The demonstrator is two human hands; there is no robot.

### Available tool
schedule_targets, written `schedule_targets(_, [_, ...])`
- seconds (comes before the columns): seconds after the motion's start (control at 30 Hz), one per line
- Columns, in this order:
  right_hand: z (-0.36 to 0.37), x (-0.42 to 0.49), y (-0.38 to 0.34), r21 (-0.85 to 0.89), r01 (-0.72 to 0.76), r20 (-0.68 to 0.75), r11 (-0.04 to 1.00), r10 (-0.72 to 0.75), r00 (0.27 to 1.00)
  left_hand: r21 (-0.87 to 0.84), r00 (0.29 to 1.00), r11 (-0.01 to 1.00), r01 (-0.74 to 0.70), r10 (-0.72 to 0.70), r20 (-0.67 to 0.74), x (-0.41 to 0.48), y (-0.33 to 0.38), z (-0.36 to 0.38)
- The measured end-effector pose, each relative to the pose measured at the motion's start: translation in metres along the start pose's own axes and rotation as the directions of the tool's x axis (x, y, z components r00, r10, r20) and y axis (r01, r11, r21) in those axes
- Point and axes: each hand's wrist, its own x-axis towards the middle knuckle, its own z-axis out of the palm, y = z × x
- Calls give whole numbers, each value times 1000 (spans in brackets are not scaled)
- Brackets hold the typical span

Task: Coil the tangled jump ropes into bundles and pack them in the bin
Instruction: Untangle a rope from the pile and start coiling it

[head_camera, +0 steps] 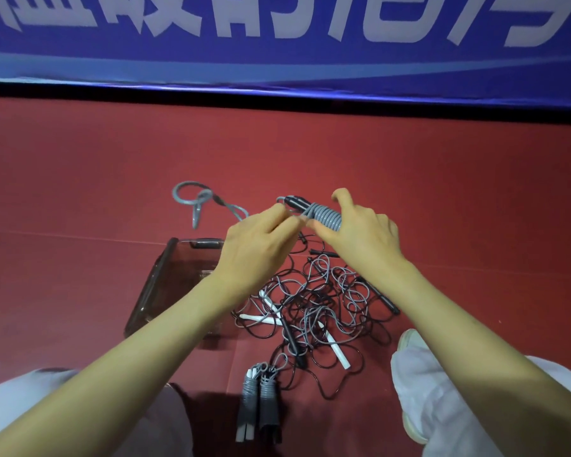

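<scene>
Risk: your right hand [363, 239] clamps the coil [325, 217], left hand [254, 249] pinches its tail [202, 195]; slacken and the wraps spring loose.

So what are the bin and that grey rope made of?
Bin: probably hard plastic, smoky and see-through; the red floor shows through its walls. Grey rope: looks like matte rubbery plastic cord, bending into tight coils without creasing.
</scene>
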Motion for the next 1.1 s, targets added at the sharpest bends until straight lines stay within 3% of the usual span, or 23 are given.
schedule_targets(0.07, [-2,2,0,81,-33,-8,996,34,999,-141,992,982,126,-122,39,-1,3,0])
schedule_targets(0.1, [-3,3,1,156,-55,-10,986,57,998,-305,954,903,301,-283,104,1,7,-2])
schedule_targets(0.13, [-5,3,3,240,-67,-14,969,72,997,-473,868,730,494,-447,216,4,10,-5])
schedule_targets(0.17, [-7,4,4,322,-61,-23,945,72,997,-581,744,487,652,-559,366,6,12,-6])
schedule_targets(0.23, [-9,3,5,456,-4,-33,890,21,999,-599,488,4,801,-584,648,11,7,-8])
schedule_targets(0.3, [-8,-1,5,574,40,4,818,-52,999,-542,373,-236,806,-509,776,10,2,-7])
schedule_targets(0.37, [-7,-3,4,714,40,61,699,-119,991,-527,355,-358,771,-446,822,8,2,-3])
schedule_targets(0.43, [-5,-3,4,828,-25,141,561,-164,976,-554,417,-370,746,-389,821,10,4,-4])
schedule_targets(0.47, [-5,-3,5,855,-81,199,513,-180,963,-593,481,-304,746,-370,795,12,4,-6])
schedule_targets(0.53, [-6,-2,6,878,-200,320,434,-223,921,-655,599,-69,753,-342,724,12,2,-9])
schedule_targets(0.57, [-6,-3,7,882,-246,365,401,-253,896,-659,628,22,752,-330,705,12,0,-11])
schedule_targets(0.63, [-7,-3,7,876,-306,428,373,-307,850,-650,632,67,757,-328,702,10,-2,-13])
schedule_targets(0.8, [-11,-1,6,795,-375,545,478,-288,787,-641,575,-33,767,-408,710,-2,6,-9])
schedule_targets(0.87, [-10,1,8,775,-330,518,538,-242,820,-642,548,-76,763,-452,704,-4,14,-6])
schedule_targets(1.0, [-9,3,9,773,-185,388,607,-222,894,-636,542,-33,771,-491,682,-3,20,-2])
schedule_targets(1.1, [-8,-1,9,662,-52,285,747,-187,940,-621,536,-29,783,-475,698,-1,23,-1])
